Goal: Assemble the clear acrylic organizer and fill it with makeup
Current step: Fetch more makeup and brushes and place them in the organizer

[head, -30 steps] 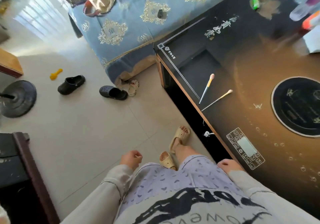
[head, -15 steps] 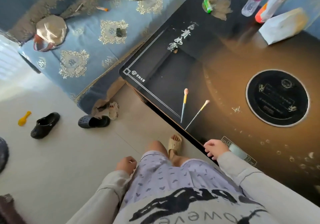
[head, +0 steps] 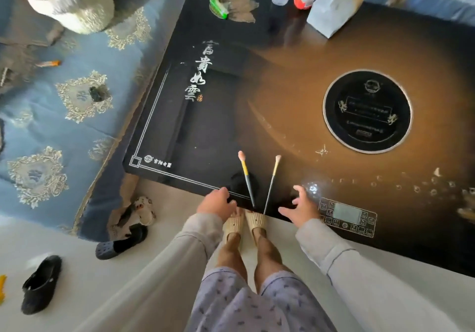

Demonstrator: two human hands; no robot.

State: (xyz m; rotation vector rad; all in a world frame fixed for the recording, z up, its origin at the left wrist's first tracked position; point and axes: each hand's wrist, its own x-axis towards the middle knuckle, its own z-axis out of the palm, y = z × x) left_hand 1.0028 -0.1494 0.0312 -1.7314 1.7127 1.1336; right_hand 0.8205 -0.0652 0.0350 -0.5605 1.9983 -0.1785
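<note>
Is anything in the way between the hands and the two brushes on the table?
Nothing visible is. The left hand sits at the table edge just left of the pink-tipped brush, the right hand hovers open just right of the thinner brush, with only bare table between.

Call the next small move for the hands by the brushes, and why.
Probably grasp the brushes: the pink-tipped, yellow-banded makeup brush and the thinner cream-handled brush lie at the near edge of the glossy dark table, with the left hand and right hand flanking them, open and empty.
</note>
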